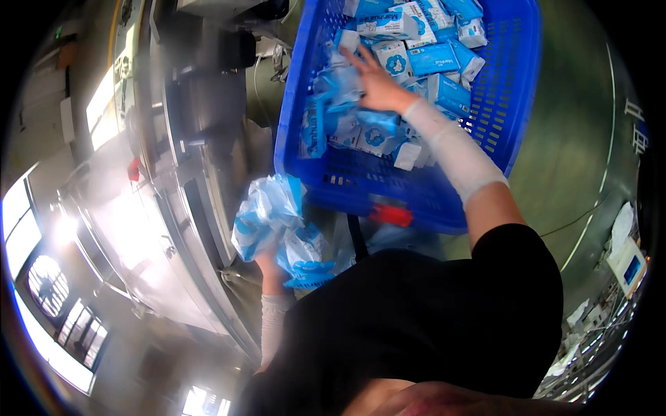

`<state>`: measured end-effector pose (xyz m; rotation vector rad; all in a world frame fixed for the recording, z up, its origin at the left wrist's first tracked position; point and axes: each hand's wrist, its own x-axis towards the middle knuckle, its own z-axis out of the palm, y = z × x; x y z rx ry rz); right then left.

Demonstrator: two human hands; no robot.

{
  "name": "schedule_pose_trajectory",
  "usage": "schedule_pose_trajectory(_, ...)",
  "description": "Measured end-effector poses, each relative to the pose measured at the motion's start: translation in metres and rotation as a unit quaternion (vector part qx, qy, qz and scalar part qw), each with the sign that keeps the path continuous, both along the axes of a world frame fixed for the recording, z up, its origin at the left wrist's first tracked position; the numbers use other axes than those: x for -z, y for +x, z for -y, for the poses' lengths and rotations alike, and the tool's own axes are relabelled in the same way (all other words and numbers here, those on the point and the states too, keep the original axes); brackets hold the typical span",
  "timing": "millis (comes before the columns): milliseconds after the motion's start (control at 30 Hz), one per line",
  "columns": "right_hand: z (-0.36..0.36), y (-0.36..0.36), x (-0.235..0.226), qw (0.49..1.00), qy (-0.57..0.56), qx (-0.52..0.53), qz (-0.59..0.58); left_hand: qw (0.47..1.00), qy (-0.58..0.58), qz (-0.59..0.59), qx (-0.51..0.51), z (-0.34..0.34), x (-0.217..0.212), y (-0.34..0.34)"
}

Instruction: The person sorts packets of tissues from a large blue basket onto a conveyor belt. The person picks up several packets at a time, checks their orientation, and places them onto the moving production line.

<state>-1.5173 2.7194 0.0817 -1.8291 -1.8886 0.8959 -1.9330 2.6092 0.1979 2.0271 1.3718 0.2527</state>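
Observation:
A blue slotted plastic crate (510, 97) tilts toward me, holding several blue-and-white wrapped packs (430, 59). My right hand (374, 80) reaches into the crate with fingers spread, resting on the packs near its left side. My left hand (267, 263) is low beside the crate's near rim, gripping a bunch of blue-and-white packs (274, 222) that hide most of its fingers. White sleeves cover both forearms.
A grey metal machine (201, 104) with a long steel edge runs down the left side. Green floor (590, 152) with a painted line lies right of the crate. A white box and clutter (624, 267) sit at the far right.

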Motion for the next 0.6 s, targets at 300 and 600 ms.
schedule_pose_trajectory(300,0.067,-0.107,0.0,0.912,-0.069,0.087,-0.394,0.928,-0.106,0.262,-0.244,0.011,-0.016,0.032)
schedule_pose_trajectory(600,0.125,-0.157,-0.122,0.947,-0.008,-0.189,-0.261,0.751,-0.211,0.449,-0.436,0.05,-0.057,0.021)
